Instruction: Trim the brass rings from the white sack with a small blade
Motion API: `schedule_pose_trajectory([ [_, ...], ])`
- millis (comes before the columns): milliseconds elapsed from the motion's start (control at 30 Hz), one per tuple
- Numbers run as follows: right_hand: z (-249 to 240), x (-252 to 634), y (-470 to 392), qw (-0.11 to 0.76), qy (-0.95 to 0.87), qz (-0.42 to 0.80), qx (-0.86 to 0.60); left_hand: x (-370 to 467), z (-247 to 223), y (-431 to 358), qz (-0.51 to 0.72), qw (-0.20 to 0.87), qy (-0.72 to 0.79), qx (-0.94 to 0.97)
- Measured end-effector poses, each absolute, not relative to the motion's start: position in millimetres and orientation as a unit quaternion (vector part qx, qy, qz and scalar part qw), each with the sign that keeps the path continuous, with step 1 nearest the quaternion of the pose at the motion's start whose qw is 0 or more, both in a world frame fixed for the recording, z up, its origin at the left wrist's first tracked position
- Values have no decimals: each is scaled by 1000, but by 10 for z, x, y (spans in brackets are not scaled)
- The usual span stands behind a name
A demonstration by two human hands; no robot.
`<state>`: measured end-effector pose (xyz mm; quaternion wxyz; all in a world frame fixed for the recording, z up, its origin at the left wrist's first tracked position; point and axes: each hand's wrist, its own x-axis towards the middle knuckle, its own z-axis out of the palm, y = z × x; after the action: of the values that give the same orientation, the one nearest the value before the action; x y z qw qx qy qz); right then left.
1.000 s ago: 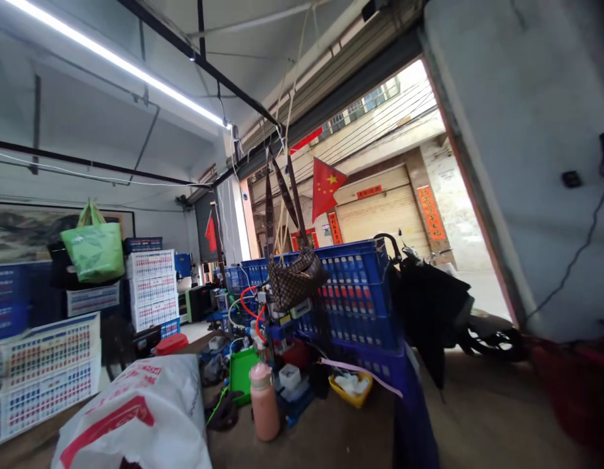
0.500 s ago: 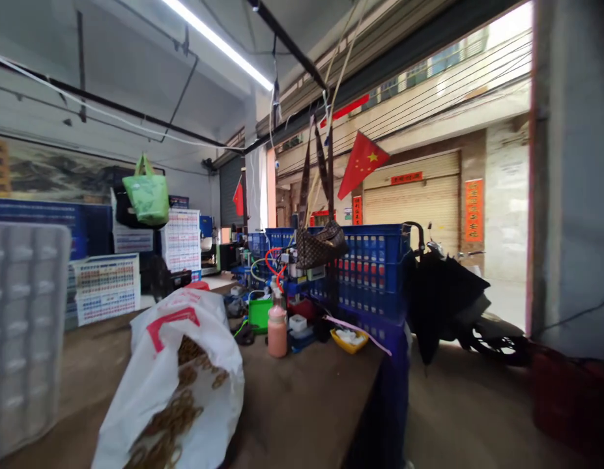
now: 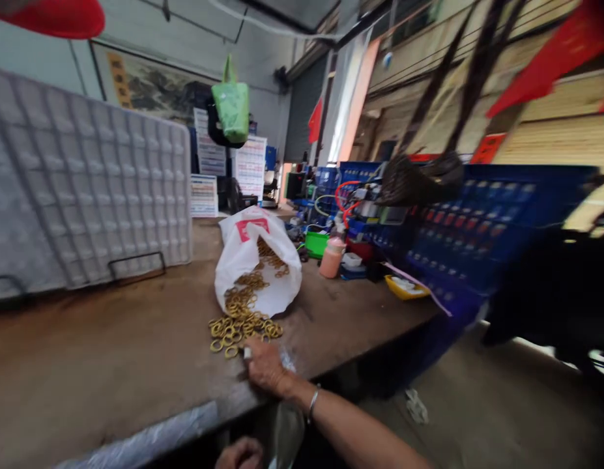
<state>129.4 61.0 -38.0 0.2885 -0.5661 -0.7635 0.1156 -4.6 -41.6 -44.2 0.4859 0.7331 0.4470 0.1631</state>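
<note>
Brass-coloured rings spill in a heap from the mouth of a white plastic bag lying on its side on the brown table. At the near edge of this heap is my right hand, its fingers bent down against the rings. A white wrap shows on one finger and a bangle on the wrist. The fingertips are hidden, so what they pinch does not show. Low in the picture, below the table edge, my left hand is partly in view with curled fingers; anything in it is hidden.
White ribbed trays stand upright at the left. Behind the bag are a pink bottle, a green box and a yellow dish. A blue crate stands at the right, with a bag hanging before it.
My view has turned left and down, bringing the trays and near table edge into sight. Both hands have come into view, the right one at the rings.
</note>
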Motion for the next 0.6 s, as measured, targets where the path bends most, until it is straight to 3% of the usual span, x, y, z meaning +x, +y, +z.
schedule_pose_trajectory([
  [67,-335,1322,645,320,-728,156,-586,-132,-342,-503,176,545,451,685],
  [167,-311,1381,719,353,-678,210,-610,-152,-76,-505,291,665,435,533],
  [367,-206,1526,645,418,-599,307,-610,24,159,-130,461,590,517,415],
  [600,-161,1536,458,483,-499,470,-544,307,71,133,481,565,535,404],
])
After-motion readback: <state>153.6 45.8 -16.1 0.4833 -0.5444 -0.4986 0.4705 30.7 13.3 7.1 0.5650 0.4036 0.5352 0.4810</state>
